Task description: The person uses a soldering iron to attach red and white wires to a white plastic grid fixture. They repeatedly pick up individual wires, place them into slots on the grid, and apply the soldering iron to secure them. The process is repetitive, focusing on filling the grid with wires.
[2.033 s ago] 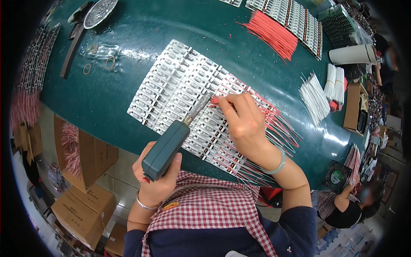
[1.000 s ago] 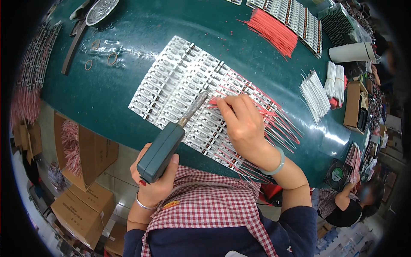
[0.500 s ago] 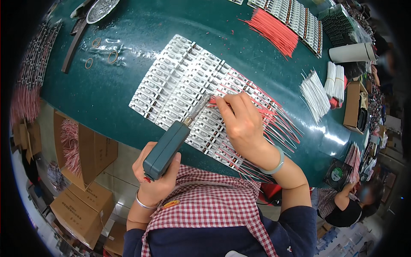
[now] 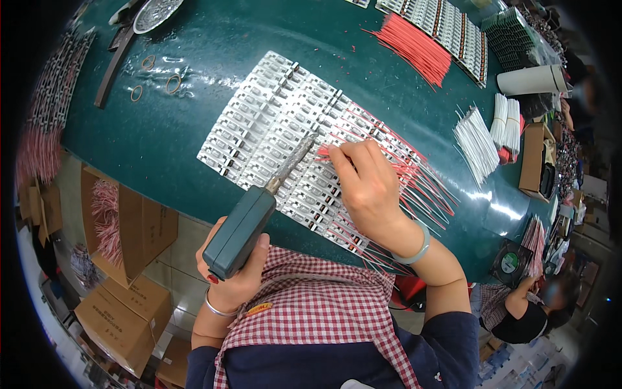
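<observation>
My left hand (image 4: 240,266) is wrapped round a dark green soldering gun (image 4: 241,230). Its long metal tip (image 4: 295,163) points up and to the right, over white panels (image 4: 259,123) lined with rows of small metal parts. With thumb and fingers pinched, my right hand (image 4: 369,185) holds red wires (image 4: 324,153) by their ends, just right of the tip. A small gap shows between tip and wires. More red and white wires (image 4: 431,188) trail off the panels' right side. My right fingers partly hide the wires beneath them.
A bundle of red wires (image 4: 414,50) lies at the far right beside more panels (image 4: 447,32). White wires (image 4: 478,146) and a white cylinder (image 4: 532,80) are further right. Cardboard boxes (image 4: 126,318) stand at the lower left. A co-worker (image 4: 525,305) sits at the right.
My left hand has drawn the soldering gun down and to the left, so its tip has come away from the red wire ends. My right hand has barely moved.
</observation>
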Demonstrator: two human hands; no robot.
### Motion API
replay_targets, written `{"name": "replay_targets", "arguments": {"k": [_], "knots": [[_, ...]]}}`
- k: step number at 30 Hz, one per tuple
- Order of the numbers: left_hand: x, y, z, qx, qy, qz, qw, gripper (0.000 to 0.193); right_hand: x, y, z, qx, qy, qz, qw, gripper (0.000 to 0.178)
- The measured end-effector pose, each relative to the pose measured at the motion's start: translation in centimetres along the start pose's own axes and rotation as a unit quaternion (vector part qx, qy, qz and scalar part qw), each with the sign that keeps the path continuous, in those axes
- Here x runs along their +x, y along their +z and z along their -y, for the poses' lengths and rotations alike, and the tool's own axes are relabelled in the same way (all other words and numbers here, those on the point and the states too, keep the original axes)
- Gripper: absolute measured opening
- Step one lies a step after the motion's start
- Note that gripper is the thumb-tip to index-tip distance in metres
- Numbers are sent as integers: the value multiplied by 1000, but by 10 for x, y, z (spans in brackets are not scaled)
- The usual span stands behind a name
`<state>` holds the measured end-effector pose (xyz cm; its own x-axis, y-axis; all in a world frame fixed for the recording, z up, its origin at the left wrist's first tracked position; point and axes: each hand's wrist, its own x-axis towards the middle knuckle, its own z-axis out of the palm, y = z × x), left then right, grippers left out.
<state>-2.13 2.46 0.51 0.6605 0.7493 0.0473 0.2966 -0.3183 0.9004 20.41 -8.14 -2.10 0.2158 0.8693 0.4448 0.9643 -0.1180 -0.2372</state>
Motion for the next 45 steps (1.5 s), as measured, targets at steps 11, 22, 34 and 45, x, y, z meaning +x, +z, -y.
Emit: {"name": "replay_targets", "arguments": {"k": [11,22,34,45], "knots": [[3,-1,-1,-2,10,13,1000,22,-2,0,3,5,14,-4,1000,35],[9,9,-2,-27,-2,20,999,16,0,0,4,3,24,17,1000,33],[-1,1,-7,-236,-181,-46,953,42,0,0,4,-3,27,17,999,32],[0,-10,2,-466,-218,-31,857,53,-2,1,7,-1,19,-3,1000,31]]}}
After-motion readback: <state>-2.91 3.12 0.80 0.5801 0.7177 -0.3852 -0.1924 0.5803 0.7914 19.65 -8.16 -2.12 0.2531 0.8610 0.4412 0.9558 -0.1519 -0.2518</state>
